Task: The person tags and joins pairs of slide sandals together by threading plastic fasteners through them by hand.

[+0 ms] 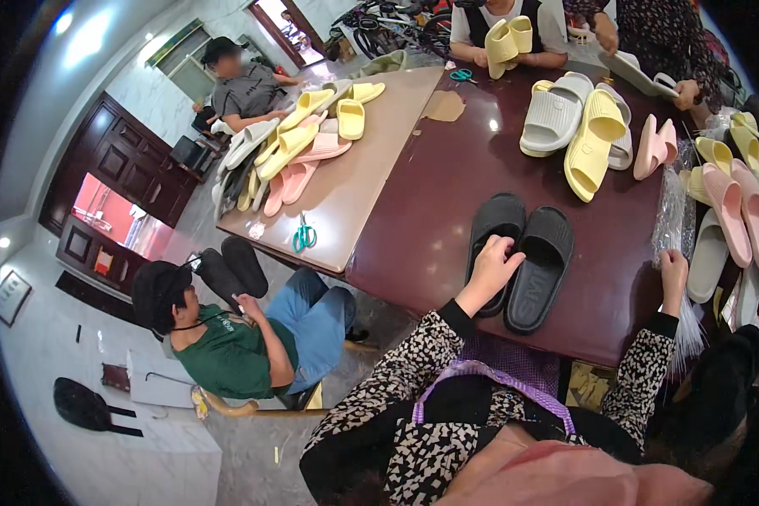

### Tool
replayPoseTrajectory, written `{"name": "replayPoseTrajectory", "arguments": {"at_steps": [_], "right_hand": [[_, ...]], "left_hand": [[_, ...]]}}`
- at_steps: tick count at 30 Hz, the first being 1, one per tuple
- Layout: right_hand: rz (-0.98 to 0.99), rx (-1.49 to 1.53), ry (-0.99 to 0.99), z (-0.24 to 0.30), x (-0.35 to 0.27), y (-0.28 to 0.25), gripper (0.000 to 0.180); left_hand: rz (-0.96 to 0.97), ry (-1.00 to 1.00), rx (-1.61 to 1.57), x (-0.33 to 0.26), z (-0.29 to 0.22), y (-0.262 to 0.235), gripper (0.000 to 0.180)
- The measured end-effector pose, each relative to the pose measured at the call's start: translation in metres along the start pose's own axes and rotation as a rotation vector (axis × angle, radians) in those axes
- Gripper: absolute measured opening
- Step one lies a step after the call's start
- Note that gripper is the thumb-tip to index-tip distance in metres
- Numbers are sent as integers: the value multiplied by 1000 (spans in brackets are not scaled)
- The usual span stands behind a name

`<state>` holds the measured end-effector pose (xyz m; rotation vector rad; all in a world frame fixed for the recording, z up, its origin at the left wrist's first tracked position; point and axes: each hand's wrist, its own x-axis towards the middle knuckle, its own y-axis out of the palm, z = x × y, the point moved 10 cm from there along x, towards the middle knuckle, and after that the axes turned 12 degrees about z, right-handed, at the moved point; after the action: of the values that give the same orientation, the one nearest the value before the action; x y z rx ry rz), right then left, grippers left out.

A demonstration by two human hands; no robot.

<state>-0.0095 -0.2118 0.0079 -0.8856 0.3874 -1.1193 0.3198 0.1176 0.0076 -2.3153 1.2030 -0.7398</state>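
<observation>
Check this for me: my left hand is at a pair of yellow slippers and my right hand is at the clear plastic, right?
Not quite: the head view shows the left hand at black slippers, not yellow. The right hand is at the clear plastic.

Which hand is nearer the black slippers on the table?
Left. The left hand is at the black slippers; the right hand is off to their right, at clear plastic.

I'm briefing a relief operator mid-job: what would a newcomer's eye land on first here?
The pair of black slides on the dark red tabletop, with the left hand at the left one, stands out first. Beyond it, a yellow slide lies between two grey slides. At right, the right hand is at a bundle of clear plastic.
</observation>
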Motion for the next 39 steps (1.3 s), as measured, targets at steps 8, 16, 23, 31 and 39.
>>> {"name": "replayPoseTrajectory", "arguments": {"at_steps": [8,16,23,31,39], "right_hand": [[9,118,-60,-29,11,5,24],[46,282,-24,-25,-3,4,22],[158,504,-72,-18,-2,9,20],[226,623,-104,-10,3,14,15],[360,512,-161,8,-16,19,20]], "left_hand": [[-10,16,-12,0,-1,1,30],[-96,61,-131,-10,0,-10,22],[-234,180,-190,-18,-63,-36,20],[168,434,-317,36,-173,53,18],[644,-153,-649,103,-126,229,21]]}}
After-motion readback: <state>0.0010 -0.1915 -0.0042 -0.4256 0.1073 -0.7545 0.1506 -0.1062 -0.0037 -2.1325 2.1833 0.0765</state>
